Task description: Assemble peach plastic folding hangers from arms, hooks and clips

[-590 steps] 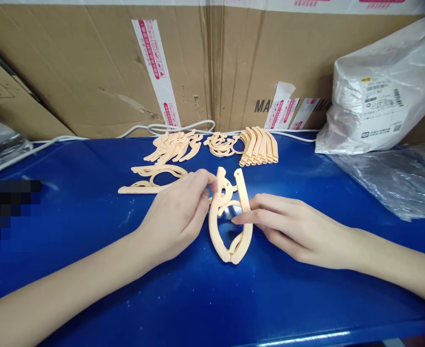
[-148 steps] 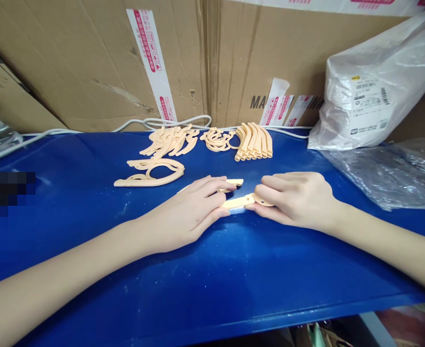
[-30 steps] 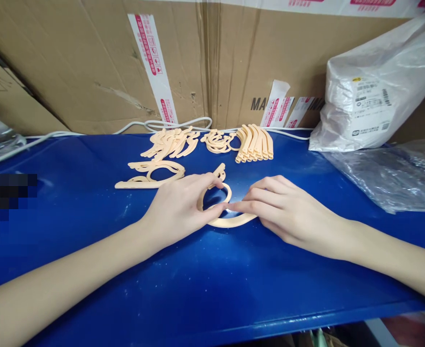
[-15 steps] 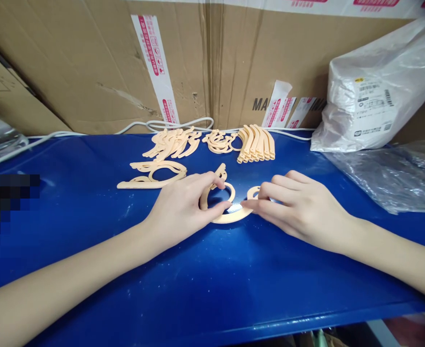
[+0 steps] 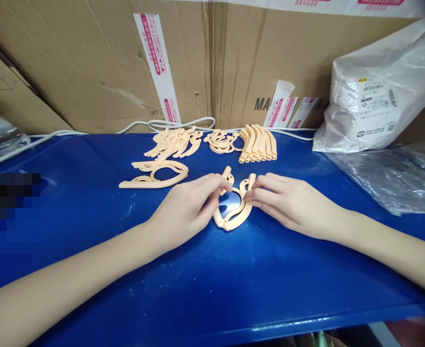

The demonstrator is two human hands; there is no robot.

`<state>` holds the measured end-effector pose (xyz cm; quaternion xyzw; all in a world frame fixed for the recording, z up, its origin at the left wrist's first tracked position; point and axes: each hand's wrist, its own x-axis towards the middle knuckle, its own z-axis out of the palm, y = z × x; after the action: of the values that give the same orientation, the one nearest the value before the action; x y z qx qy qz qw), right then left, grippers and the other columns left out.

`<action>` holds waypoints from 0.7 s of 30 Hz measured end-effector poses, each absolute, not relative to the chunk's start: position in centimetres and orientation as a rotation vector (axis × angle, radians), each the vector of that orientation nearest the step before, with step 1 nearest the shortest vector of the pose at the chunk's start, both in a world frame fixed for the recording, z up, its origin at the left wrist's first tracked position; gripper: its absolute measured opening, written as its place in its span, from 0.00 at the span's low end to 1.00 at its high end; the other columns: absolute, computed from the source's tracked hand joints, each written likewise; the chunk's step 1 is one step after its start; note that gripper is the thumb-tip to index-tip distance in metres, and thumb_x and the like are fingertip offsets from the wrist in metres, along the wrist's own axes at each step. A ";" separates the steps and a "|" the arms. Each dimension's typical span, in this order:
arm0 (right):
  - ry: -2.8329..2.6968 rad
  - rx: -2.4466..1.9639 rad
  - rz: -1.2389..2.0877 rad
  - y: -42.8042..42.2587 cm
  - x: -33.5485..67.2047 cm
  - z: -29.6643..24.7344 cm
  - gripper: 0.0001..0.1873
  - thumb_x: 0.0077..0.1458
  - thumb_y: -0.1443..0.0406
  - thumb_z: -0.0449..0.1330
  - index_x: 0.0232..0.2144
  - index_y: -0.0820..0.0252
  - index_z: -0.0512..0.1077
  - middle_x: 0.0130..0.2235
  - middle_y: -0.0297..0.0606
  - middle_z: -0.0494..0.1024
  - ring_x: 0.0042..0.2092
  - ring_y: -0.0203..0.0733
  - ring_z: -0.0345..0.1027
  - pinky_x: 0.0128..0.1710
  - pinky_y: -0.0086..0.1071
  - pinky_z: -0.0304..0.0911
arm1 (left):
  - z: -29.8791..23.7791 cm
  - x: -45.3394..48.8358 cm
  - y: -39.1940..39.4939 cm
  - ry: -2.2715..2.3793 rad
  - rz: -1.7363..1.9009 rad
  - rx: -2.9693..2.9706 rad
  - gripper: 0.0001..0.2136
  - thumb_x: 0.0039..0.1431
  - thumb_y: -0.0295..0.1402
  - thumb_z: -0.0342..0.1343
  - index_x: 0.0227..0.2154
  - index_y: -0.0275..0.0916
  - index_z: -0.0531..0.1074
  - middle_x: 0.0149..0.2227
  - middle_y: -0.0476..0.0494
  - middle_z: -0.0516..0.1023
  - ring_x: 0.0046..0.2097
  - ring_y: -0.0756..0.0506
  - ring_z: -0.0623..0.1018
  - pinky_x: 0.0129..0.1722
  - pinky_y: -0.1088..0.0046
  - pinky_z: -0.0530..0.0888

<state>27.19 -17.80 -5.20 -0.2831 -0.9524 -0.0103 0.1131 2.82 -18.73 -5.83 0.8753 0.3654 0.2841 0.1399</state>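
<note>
A: How far along does the work look?

B: Partway, I'd say. The finished-looking frame [image 5: 167,183] lies flat on the left of the blue table [image 5: 212,299], its pieces linked. The held frame [image 5: 238,220] sits between the hands and seems mostly joined too: its 2 sides meet at the near end, with curved inner pieces between them.

A: And what is left?

B: Judging by what lies loose, quite a lot. There are 3 groups along the far side: a jumbled pile of curved pieces [image 5: 174,143] on the left, a heap of rings [image 5: 221,146] in the middle and a stack of curved bars [image 5: 258,143] on the right.

A: Where is the held frame against the fingers?

B: Near the middle, its 2 free ends pointing far. The left hand [image 5: 188,205] has its fingers curled closed on the left side, covering part of it. The right hand [image 5: 292,202] pinches the right side, fingertips reaching over to the inner edge.

A: Is it resting on the table?

B: I can't tell; it's on the surface or just above it. The near joint is free of both hands.
</note>
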 end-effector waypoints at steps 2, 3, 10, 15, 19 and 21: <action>-2.779 -0.857 0.019 -17.8 27.2 -5.2 0.15 0.67 0.62 0.44 0.41 0.61 0.70 0.39 0.41 0.70 0.39 0.41 0.63 0.39 0.34 0.60 | -5.9 2.7 -18.6 0.973 0.867 2.494 0.15 0.63 0.19 0.40 0.44 0.39 0.68 0.49 0.44 0.74 0.49 0.48 0.75 0.45 0.71 0.74; -2.768 -0.868 0.030 -17.8 27.2 -5.1 0.16 0.67 0.62 0.45 0.41 0.61 0.70 0.39 0.41 0.70 0.39 0.41 0.64 0.40 0.34 0.61 | -5.9 2.7 -18.5 0.958 0.883 2.476 0.16 0.62 0.18 0.40 0.43 0.39 0.68 0.51 0.44 0.72 0.52 0.48 0.73 0.47 0.71 0.74; -2.704 -0.880 0.088 -18.1 27.1 -5.0 0.15 0.65 0.60 0.49 0.45 0.61 0.71 0.40 0.43 0.73 0.41 0.42 0.67 0.42 0.37 0.63 | -6.0 2.6 -18.1 0.955 0.852 2.595 0.17 0.59 0.15 0.42 0.44 0.40 0.67 0.54 0.42 0.68 0.56 0.47 0.69 0.57 0.63 0.67; -2.725 -0.888 0.129 -18.5 27.2 -4.8 0.20 0.61 0.53 0.53 0.46 0.62 0.70 0.42 0.46 0.72 0.42 0.46 0.66 0.43 0.40 0.63 | -5.9 2.6 -17.9 0.955 0.743 2.684 0.18 0.59 0.17 0.44 0.48 0.41 0.66 0.57 0.42 0.66 0.58 0.44 0.66 0.59 0.58 0.63; -2.727 -0.907 0.129 -18.3 27.3 -4.8 0.26 0.58 0.48 0.55 0.47 0.62 0.70 0.41 0.46 0.72 0.42 0.48 0.66 0.42 0.42 0.63 | -5.9 2.6 -17.6 0.982 0.773 2.618 0.16 0.59 0.21 0.46 0.48 0.41 0.65 0.58 0.42 0.66 0.60 0.43 0.65 0.60 0.56 0.62; -2.725 -0.898 0.134 -18.2 27.4 -4.8 0.29 0.56 0.46 0.56 0.48 0.62 0.70 0.42 0.47 0.72 0.42 0.48 0.66 0.43 0.42 0.63 | -5.9 2.7 -17.6 1.003 0.798 2.577 0.15 0.58 0.22 0.48 0.48 0.41 0.65 0.58 0.41 0.66 0.60 0.42 0.65 0.60 0.55 0.62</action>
<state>27.40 -18.22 -4.80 -0.3098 -0.9402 0.0461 0.1342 2.69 -17.56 -5.91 0.8877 0.3454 0.2748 0.1312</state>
